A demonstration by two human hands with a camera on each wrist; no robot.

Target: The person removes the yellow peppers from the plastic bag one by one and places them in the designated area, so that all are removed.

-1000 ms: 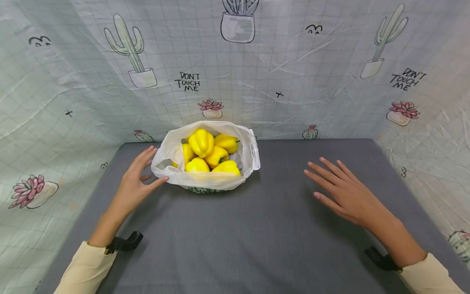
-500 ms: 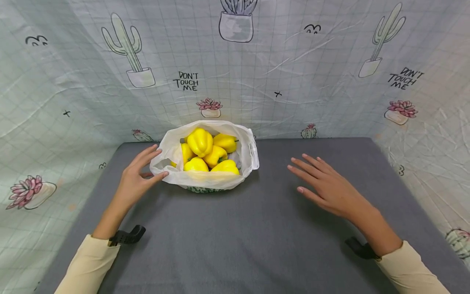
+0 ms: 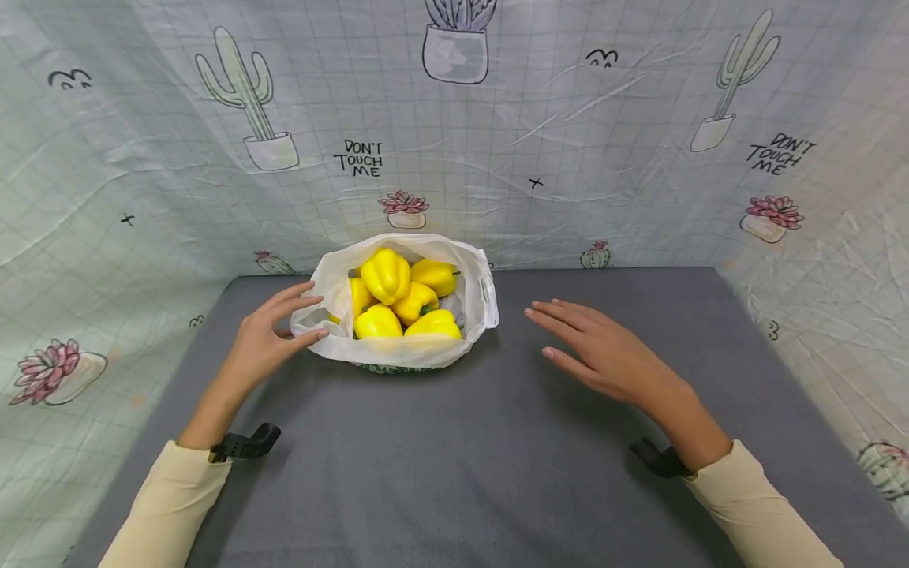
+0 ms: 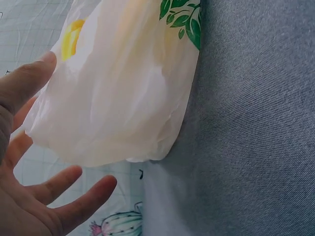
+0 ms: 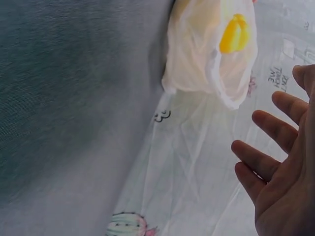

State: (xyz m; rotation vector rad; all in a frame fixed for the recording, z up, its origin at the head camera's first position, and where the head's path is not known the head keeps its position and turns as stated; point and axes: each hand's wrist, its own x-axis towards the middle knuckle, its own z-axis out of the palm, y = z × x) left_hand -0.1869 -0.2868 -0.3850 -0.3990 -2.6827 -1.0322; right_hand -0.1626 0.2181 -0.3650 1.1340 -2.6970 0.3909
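Left hand [image 3: 264,347] and right hand [image 3: 611,356] are both spread, the left with thumb and fingers parted around the left end of a white plastic bag [image 3: 398,349] (whether it touches cannot be told), the right apart, near the bag's right end. Near the far edge of the grey counter [image 3: 461,457], left of centre, that bag holds yellow bell peppers [image 3: 386,276]. "DON'T TOUCH ME" reads twice, in black lettering [image 3: 364,148], on the far cactus-print cloth [image 3: 454,158]. The left wrist view shows green leaves [image 4: 194,32] printed on the bag, only a dark strip in the head view; the right wrist view turns the lettering sideways. Only the head view shows the peppers piled.
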